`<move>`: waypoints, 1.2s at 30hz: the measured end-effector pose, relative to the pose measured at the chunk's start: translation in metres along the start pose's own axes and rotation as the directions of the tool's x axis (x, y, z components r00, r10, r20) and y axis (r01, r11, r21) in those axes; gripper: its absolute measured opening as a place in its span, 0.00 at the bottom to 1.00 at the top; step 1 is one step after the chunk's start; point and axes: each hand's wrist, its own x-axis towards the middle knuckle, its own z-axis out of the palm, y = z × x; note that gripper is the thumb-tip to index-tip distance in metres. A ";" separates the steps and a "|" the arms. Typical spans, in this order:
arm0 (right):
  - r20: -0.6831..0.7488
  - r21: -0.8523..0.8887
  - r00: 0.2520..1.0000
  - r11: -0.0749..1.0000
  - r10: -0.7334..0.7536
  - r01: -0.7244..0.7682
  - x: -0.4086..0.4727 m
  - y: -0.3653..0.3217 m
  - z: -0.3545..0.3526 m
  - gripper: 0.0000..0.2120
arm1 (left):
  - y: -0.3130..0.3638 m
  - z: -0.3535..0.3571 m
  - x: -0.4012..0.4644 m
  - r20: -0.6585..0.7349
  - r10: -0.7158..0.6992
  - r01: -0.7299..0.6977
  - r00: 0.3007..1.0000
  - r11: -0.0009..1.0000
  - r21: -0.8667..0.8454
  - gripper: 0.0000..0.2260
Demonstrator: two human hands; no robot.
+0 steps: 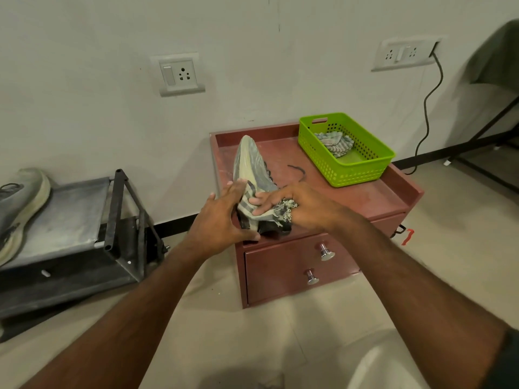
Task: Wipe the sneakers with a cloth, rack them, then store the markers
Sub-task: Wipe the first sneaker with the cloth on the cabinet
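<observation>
A grey sneaker (250, 164) with a pale sole lies tipped on its side on the red-brown drawer cabinet (365, 197), toe toward the wall. My left hand (222, 220) holds its heel end from the left. My right hand (297, 206) grips a striped, fringed cloth (261, 213) and presses it against the heel. A loose dark lace (297, 171) trails on the cabinet top. The second grey sneaker (19, 209) lies on the top tier of the black shoe rack (118, 217) at the left. No markers are visible.
A green plastic basket (362, 169) with another striped cloth (335, 143) inside stands on the cabinet's back right. Two drawers with chrome knobs (325, 252) face me. A black cable (429, 108) hangs from a wall socket at the right, near a dark frame.
</observation>
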 end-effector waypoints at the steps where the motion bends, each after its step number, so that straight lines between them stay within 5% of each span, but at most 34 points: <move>1: 0.024 0.015 1.000 1.000 0.007 -0.007 -0.002 -0.002 -0.003 0.11 | 0.000 0.000 0.000 0.019 0.026 -0.027 0.999 0.999 0.022 0.53; 5: -0.074 0.218 0.993 0.974 0.086 -0.068 -0.009 -0.002 -0.010 0.07 | -0.002 -0.001 0.002 0.013 0.044 -0.044 0.999 0.997 0.060 0.51; 10: -0.563 0.116 0.825 0.993 0.044 0.026 -0.005 0.013 -0.014 0.24 | -0.003 0.000 0.003 -0.010 0.033 -0.033 0.999 0.999 0.028 0.51; 13: -0.433 0.013 0.901 1.000 -0.012 0.020 0.005 0.018 0.002 0.19 | -0.004 0.001 0.003 -0.011 0.032 -0.032 0.999 0.999 0.013 0.50; 19: -0.113 0.226 0.972 0.958 0.204 -0.175 -0.006 0.006 -0.013 0.12 | -0.006 0.002 0.004 -0.012 0.032 -0.032 0.999 0.999 0.002 0.50; 23: -0.406 0.317 0.860 0.930 0.309 -0.184 -0.009 0.014 -0.019 0.17 | -0.004 0.004 0.006 -0.008 0.025 -0.025 1.000 0.999 -0.048 0.50; 27: -0.720 0.080 0.689 0.996 0.086 -0.041 0.008 0.022 -0.014 0.20 | -0.006 0.006 0.006 -0.009 -0.001 0.000 1.000 0.996 -0.091 0.50; 29: -0.640 0.073 0.767 0.997 0.037 0.012 0.017 0.025 -0.004 0.22 | -0.009 0.005 0.005 -0.013 -0.001 0.000 1.000 0.994 -0.107 0.49; 32: -0.305 -0.053 0.949 0.993 0.082 -0.103 0.027 0.041 0.012 0.30 | -0.008 0.003 0.004 -0.018 0.018 -0.020 1.000 0.997 -0.079 0.49; 36: -0.212 -0.007 0.968 0.990 0.136 -0.140 0.013 0.034 0.001 0.19 | -0.004 0.000 0.004 0.001 0.011 -0.011 1.000 0.999 -0.050 0.50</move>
